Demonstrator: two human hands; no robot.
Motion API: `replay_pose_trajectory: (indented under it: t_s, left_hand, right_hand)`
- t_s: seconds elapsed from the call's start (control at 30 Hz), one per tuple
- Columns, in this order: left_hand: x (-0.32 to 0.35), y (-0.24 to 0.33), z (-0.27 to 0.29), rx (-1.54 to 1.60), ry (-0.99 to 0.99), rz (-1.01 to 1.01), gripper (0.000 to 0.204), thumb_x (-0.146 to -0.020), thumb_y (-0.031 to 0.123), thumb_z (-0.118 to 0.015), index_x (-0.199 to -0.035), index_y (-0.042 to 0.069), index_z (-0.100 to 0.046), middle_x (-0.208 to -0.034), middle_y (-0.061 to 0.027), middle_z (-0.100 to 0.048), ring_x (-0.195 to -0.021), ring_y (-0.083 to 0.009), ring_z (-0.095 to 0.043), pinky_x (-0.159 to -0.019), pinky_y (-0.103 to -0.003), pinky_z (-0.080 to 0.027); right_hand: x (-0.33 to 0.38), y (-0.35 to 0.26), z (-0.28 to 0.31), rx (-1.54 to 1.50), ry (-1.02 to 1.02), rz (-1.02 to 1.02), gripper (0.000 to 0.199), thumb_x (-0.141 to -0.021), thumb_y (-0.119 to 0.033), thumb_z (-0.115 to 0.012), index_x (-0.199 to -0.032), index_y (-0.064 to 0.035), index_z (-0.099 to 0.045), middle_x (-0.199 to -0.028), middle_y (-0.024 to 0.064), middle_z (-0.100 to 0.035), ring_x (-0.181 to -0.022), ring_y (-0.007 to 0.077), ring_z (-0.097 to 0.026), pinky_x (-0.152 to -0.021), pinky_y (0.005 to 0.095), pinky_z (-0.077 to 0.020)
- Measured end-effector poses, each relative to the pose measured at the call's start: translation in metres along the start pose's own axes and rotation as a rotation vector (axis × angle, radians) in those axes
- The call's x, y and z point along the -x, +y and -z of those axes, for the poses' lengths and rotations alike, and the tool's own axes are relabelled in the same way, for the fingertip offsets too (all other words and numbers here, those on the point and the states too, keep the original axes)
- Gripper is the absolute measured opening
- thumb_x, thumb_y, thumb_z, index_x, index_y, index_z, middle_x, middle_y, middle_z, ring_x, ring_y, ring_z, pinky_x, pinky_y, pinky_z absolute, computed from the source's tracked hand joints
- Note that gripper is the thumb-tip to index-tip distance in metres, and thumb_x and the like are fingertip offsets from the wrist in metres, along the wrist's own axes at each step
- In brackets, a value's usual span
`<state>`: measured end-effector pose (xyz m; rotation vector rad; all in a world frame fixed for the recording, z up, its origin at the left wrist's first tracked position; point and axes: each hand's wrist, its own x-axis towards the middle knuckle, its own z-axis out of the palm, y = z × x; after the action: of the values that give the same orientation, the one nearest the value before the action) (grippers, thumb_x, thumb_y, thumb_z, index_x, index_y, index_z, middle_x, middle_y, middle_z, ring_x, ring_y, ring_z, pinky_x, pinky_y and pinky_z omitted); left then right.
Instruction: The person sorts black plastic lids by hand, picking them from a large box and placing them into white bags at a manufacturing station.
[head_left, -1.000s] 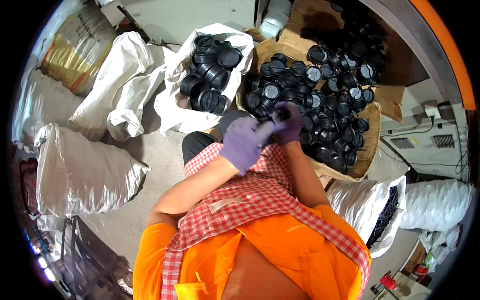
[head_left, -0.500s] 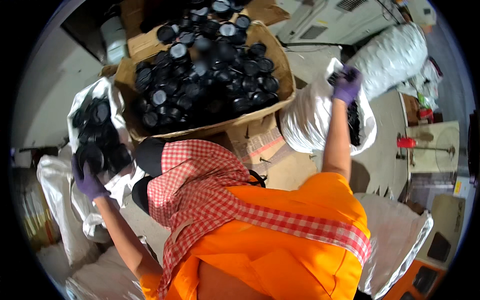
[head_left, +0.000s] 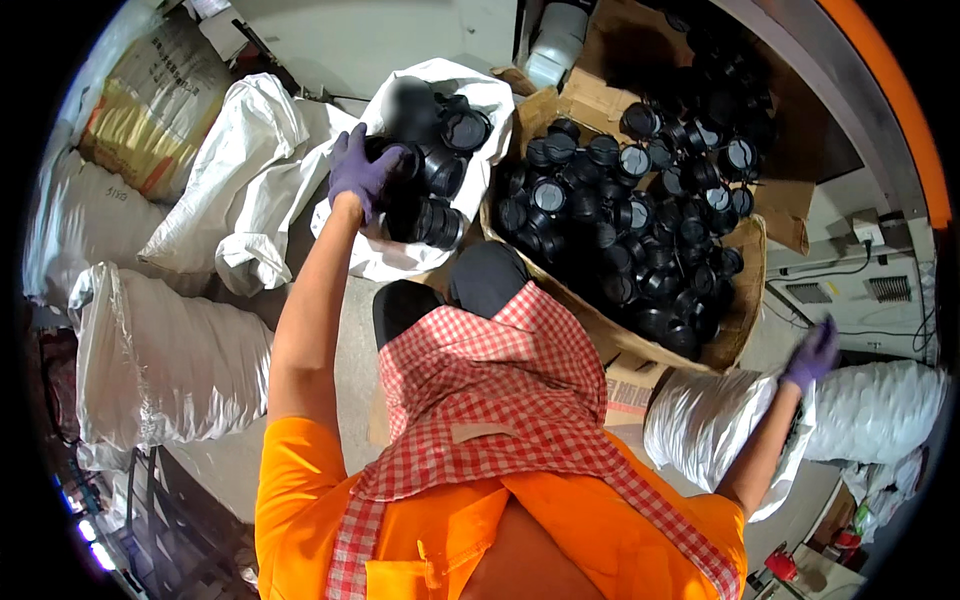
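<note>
Head view, compared with half a second earlier: cardboard box [head_left: 735, 335] of black caps has shifted from top centre to upper right. Left hand [head_left: 362, 172], purple-gloved, has risen from frame's left edge to upper centre, arm extended, fingers closed on a black cap [head_left: 392, 152] inside the open white sack [head_left: 470, 85]. Right hand [head_left: 812, 352], right edge, fingers spread, empty, above a second white sack [head_left: 715, 420].

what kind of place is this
Probably a factory or workshop sorting area: a cardboard box heaped with black round plastic parts, white woven sacks stacked around, and grey machinery alongside.
</note>
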<state>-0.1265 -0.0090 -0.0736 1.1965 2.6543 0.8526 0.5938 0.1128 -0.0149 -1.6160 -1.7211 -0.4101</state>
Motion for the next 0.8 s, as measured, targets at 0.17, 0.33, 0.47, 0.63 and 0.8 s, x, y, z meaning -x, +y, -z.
replay_pose_trajectory:
  t_s: [0.17, 0.33, 0.47, 0.63, 0.8]
  left_hand:
    - [-0.01, -0.038, 0.003, 0.096, 0.212, 0.007, 0.063, -0.077, 0.045, -0.06, -0.122, 0.003, -0.051, -0.132, -0.0212, -0.043, -0.125, -0.0337, -0.037, -0.103, -0.037, -0.03]
    - [-0.038, -0.063, 0.008, 0.083, -0.027, 0.139, 0.063, -0.079, 0.044, -0.059, -0.124, 0.002, -0.05, -0.123, -0.0185, -0.053, -0.114, -0.0306, -0.051, -0.097, -0.035, -0.038]
    - [-0.073, -0.075, -0.005, 0.168, -0.24, 0.237, 0.078, -0.07, 0.046, -0.063, -0.131, 0.001, -0.042, -0.127, -0.0221, -0.049, -0.118, -0.0326, -0.048, -0.097, -0.036, -0.038]
    - [-0.094, -0.041, -0.015, 0.162, -0.498, 0.338, 0.076, -0.066, 0.04, -0.067, -0.123, -0.006, -0.045, -0.112, -0.0219, -0.058, -0.102, -0.0284, -0.058, -0.086, -0.034, -0.046]
    - [-0.111, -0.114, -0.033, 0.215, -0.315, 0.248, 0.052, -0.074, 0.037, -0.057, -0.104, -0.006, -0.056, -0.097, -0.0195, -0.064, -0.09, -0.0287, -0.06, -0.084, -0.036, -0.045]
  right_hand:
    - [0.039, -0.234, -0.125, -0.896, -0.741, -0.245, 0.025, -0.083, -0.01, -0.059, -0.107, -0.0027, -0.061, -0.104, 0.0074, -0.062, -0.095, 0.0161, -0.057, -0.087, 0.0285, -0.0431]
    - [0.096, -0.4, -0.214, -0.957, -1.044, -0.105, 0.027, -0.085, -0.013, -0.055, -0.111, -0.005, -0.057, -0.096, 0.0115, -0.061, -0.088, 0.0199, -0.058, -0.079, 0.0312, -0.0455]
    - [0.131, -0.453, -0.291, -1.023, -1.342, -0.465, 0.043, -0.072, -0.034, -0.067, -0.094, 0.0014, -0.058, -0.093, 0.0195, -0.061, -0.086, 0.0318, -0.057, -0.079, 0.0374, -0.0438]
    - [0.14, -0.461, -0.307, -0.463, -1.137, 0.029, 0.063, -0.078, -0.05, -0.056, -0.11, 0.0031, -0.047, -0.106, 0.0236, -0.056, -0.099, 0.0356, -0.056, -0.083, 0.0416, -0.0444]
    - [0.133, -0.495, -0.282, -0.572, -1.116, -0.204, 0.061, -0.077, -0.045, -0.054, -0.11, 0.0049, -0.046, -0.112, 0.0275, -0.052, -0.109, 0.039, -0.05, -0.088, 0.0418, -0.0417]
